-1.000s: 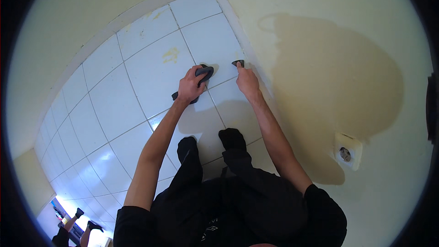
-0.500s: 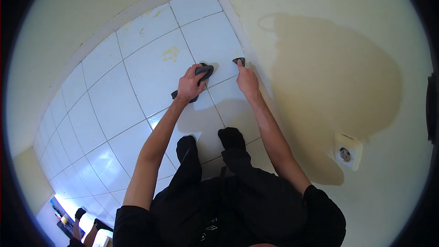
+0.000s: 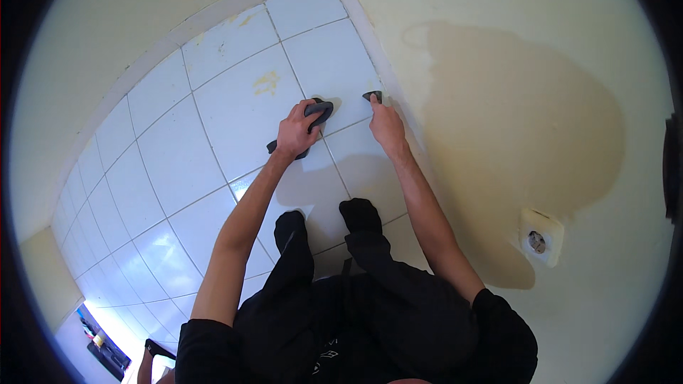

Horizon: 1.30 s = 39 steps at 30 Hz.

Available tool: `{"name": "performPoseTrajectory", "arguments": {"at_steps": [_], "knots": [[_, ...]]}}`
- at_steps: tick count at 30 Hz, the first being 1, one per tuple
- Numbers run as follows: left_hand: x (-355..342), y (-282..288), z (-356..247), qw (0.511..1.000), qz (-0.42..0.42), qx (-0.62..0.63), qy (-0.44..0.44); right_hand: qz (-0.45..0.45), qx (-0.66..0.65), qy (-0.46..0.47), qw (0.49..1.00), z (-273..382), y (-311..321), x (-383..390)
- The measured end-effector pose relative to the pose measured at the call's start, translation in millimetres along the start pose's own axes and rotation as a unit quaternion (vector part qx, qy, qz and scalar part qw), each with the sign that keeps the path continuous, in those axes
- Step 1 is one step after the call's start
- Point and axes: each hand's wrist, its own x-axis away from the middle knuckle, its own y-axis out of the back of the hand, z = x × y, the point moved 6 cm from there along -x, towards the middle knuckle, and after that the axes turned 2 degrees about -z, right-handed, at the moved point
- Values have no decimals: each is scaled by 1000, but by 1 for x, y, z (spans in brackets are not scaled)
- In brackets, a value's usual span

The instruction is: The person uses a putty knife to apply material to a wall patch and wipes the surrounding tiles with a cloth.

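My left hand (image 3: 293, 132) is closed around a dark grey tool (image 3: 321, 109) with a thick rounded loop at its far end. A black end of the same or another piece sticks out by my wrist; the palm hides how they join. It rests on the white floor tiles (image 3: 249, 121). Farther right, my right hand (image 3: 387, 128) grips a small dark flared blade, like a scraper (image 3: 372, 96). Its wide edge sits at the tile near the right-hand skirting, and my index finger lies along it. The scraper's handle is hidden in my fist.
Yellowish stains (image 3: 266, 83) mark the tiles beyond my left hand. Walls with pale skirting (image 3: 356, 18) meet in the far corner. My black-socked feet (image 3: 360, 215) stand behind the hands. A wall socket (image 3: 538, 240) is at right. Another person's leg (image 3: 146, 366) shows at lower left.
Both my hands and their tools stay almost exactly where they were. At lower left, one of the other person's dark feet has gone from its earlier spot.
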Motion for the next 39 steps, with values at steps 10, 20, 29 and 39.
{"name": "performPoseTrajectory", "arguments": {"at_steps": [10,20,29,39], "knots": [[1,-1,1,1000,-7,0,-3,-12,1,19,1000,-2,0,-2],[1,-2,2,1000,-11,4,-8,-23,-3,25,999,0,-2,-4],[-1,-2,0,1000,-4,6,0,-31,-21,0,999,-4,-2,4],[0,-1,0,1000,-6,8,1,-27,-15,12,999,-2,-8,2]]}}
